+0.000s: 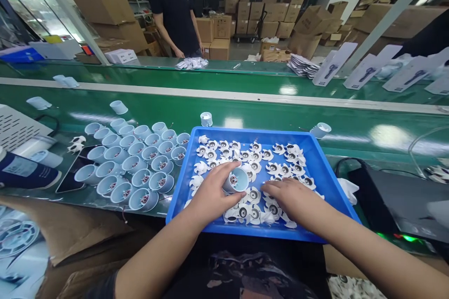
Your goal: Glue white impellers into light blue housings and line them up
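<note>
My left hand (213, 192) is wrapped around a light blue cup-shaped housing (239, 178), its mouth facing up toward me with small wired parts inside. Under both hands lies a blue tray (178, 175) spread with many white fan impellers (255, 214). My right hand (293, 196) is low over the tray's middle, fingers bent and close together among the impellers; whatever is between the fingertips is hidden. Left of the tray stand several rows of similar light blue housings (133, 163), many showing wired parts inside.
A few more housings (206, 119) lie on the green belt (245, 103) beyond the tray. On the right sits a black device (403, 205) with lit green lights. A dark blue bottle (28, 170) lies at left. Across the belt a person (175, 14) stands by white packets (191, 63).
</note>
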Demonstrator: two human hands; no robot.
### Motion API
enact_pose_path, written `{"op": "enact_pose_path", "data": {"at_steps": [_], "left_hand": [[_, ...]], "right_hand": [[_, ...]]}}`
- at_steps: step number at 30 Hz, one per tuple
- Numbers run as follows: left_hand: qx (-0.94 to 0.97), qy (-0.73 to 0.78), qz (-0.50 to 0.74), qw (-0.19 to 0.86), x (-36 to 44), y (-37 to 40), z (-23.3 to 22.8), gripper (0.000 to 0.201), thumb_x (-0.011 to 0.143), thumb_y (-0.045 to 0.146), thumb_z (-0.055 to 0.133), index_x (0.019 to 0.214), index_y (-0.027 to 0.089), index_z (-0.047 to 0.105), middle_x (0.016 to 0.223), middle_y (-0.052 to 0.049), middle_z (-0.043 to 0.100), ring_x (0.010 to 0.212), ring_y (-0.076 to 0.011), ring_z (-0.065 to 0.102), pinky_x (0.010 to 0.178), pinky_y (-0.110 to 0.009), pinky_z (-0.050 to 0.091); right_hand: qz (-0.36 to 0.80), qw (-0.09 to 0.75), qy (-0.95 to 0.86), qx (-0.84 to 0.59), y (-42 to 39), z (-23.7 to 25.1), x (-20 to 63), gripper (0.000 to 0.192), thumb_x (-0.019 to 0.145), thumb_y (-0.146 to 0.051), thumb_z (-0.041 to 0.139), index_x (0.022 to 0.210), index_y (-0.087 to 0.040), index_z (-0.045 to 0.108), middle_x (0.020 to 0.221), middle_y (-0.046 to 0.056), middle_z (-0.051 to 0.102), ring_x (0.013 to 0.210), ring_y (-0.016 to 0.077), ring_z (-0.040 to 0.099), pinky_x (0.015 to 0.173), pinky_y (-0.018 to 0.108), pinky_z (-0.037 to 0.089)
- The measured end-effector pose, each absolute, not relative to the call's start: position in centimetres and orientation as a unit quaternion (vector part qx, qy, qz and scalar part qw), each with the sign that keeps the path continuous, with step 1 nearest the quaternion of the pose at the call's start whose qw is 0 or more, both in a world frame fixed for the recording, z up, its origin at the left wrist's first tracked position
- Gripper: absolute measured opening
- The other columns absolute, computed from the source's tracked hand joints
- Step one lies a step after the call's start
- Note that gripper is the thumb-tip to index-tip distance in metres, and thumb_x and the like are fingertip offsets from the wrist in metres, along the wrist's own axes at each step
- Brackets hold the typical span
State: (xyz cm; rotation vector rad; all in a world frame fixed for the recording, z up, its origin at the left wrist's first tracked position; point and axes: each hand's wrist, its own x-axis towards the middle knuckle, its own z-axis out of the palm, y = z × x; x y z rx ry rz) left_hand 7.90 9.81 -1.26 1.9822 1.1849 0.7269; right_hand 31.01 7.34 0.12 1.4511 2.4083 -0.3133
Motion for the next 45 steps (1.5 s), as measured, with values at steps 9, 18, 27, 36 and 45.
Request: {"op": "enact_pose_path", "data": {"at_steps": [9, 18, 27, 36, 45], "left_hand": [[0.765, 0.478, 0.28, 0.328, 7.8, 9.6, -1.5, 0.067, 0.077, 0.031, 0.066, 0.139, 0.021, 0.044, 0.143, -0.011, 0.05, 0.134, -0.0289, 0.046, 0.113, -0.049, 0.037], [0.789, 0.43, 0.281, 0.337, 7.9, 9.5, -1.0, 0.055, 0.075, 0.028, 0.066, 0.128, 0.021, 0.052, 0.133, -0.009, 0.058, 0.125, -0.0267, 0.052, 0.108, -0.047, 0.041], [0.817, 0.409, 0.287, 0.288, 8.7, 8.6, -0.8, 0.051, 0.072, 0.028, 0.069, 0.119, 0.019, 0.052, 0.117, -0.009, 0.063, 0.11, -0.0268, 0.059, 0.096, -0.044, 0.047], [0.876, 0.312, 0.335, 0.154, 10.4, 6.9, 0.5, 0.033, 0.086, 0.026, 0.057, 0.117, 0.017, 0.049, 0.111, -0.01, 0.065, 0.106, -0.0237, 0.06, 0.095, -0.041, 0.047], [0.854, 0.323, 0.384, 0.135, 10.7, 5.9, 1.2, 0.028, 0.09, 0.024, 0.052, 0.116, 0.018, 0.047, 0.109, -0.009, 0.064, 0.103, -0.0225, 0.061, 0.093, -0.039, 0.05]], "right_hand": [[-0.175, 0.229, 0.753, 0.592, 10.7, -0.2, 30.3, 0.019, 0.096, -0.002, 0.064, 0.113, -0.012, 0.064, 0.109, 0.008, 0.061, 0.096, 0.0231, 0.062, 0.087, 0.039, 0.055], [-0.236, 0.2, 0.705, 0.637, 10.9, -0.2, 31.0, 0.006, 0.097, -0.009, 0.067, 0.102, -0.011, 0.064, 0.099, 0.006, 0.061, 0.094, 0.0241, 0.061, 0.087, 0.042, 0.053], [-0.477, -0.187, 0.661, 0.549, 6.8, 1.2, 31.6, 0.042, 0.088, -0.053, 0.038, 0.109, -0.017, 0.046, 0.089, 0.007, 0.057, 0.079, 0.0227, 0.06, 0.073, 0.034, 0.053], [-0.165, -0.315, 0.803, 0.479, 2.9, 3.9, 28.7, 0.016, 0.09, -0.014, 0.051, 0.102, -0.018, 0.062, 0.093, 0.007, 0.055, 0.079, 0.0218, 0.056, 0.07, 0.035, 0.047], [-0.136, -0.349, 0.81, 0.451, 4.0, 3.7, 28.1, 0.013, 0.083, -0.006, 0.067, 0.089, -0.018, 0.068, 0.107, 0.01, 0.049, 0.091, 0.026, 0.054, 0.077, 0.039, 0.048]]}}
